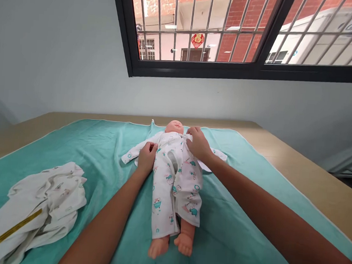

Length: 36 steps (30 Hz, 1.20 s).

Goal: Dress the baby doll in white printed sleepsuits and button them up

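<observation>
Doll (174,127) lies face up on teal blanket (101,150) over the bench (298,166), in a printed romper (172,180), feet bare.

Right hand (198,144): grip closed on the romper's front edge, just under the doll's chin. Left hand (147,156): fingers curled on the cloth at the doll's side. Cannot tell if it pinches or only presses.

The front gapes between the two grips.

Risks, as I judge them:
- A hard pull from the right grip could drag the flap across the neck or skew the front, since only the left hand steadies the body.
- If the left grip is only resting, the doll may slide on the loose blanket.
- The empty-looking sleeve (130,154) just outside the left grip could bunch.

Crumpled garment (45,199) with yellow tape (9,233) lies well left of the left grip, apart.
</observation>
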{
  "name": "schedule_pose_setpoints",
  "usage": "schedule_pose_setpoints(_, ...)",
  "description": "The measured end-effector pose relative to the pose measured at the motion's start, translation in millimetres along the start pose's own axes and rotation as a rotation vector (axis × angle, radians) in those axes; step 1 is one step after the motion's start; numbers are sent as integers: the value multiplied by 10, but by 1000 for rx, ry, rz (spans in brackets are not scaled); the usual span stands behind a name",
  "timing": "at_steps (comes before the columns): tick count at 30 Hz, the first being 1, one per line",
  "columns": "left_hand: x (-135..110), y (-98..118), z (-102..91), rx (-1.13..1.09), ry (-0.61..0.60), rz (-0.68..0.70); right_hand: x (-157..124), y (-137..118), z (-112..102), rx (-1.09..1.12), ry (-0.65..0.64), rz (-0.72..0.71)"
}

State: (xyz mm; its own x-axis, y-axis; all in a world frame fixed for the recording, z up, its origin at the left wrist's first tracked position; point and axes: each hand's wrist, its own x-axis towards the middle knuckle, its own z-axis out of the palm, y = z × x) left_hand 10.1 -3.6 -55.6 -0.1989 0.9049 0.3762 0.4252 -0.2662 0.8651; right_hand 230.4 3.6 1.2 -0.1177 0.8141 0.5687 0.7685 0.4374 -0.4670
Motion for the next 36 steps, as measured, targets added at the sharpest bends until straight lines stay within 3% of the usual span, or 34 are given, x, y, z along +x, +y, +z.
schedule_pose_setpoints(2, 9, 86, -40, 37, 54, 30, -465, -98, -198, 51, 46, -76)
schedule_pose_setpoints(4, -13, 233, -87, 58, 56, 64, -1003, -178, -403, 89, -94, -99)
schedule_pose_setpoints(7, -199, 525, -178, 95, -99, 122, -1696, -251, -622, 95, -393, -116)
schedule_pose_setpoints(10, -639, 800, -318, 240, -317, 283, -2026, -314, -677, 30, -492, -152)
schedule_pose_setpoints(12, -1030, 927, -433, 324, -432, 435, -2063, -356, -645, -1, -473, -166)
schedule_pose_setpoints(15, -1590, 1009, -564, 422, -574, 532, -2010, -381, -564, -1, -439, -255)
schedule_pose_setpoints(18, -1937, 975, -570, 546, -614, 623, -1975, -362, -516, 54, -438, -315)
schedule_pose_setpoints(22, -2033, 904, -476, 627, -559, 669, -2053, -412, -574, 199, -535, -364)
schedule_pose_setpoints(27, -2057, 975, -384, 632, -444, 661, -2176, -547, -815, 384, -748, -453)
schedule_pose_setpoints(30, -2159, 1056, -312, 631, -405, 648, -2072, -469, -997, 506, -893, -396)
schedule_pose_setpoints(36, -2340, 1145, -125, 486, -524, 497, -1794, -170, -1221, 580, -1172, -167)
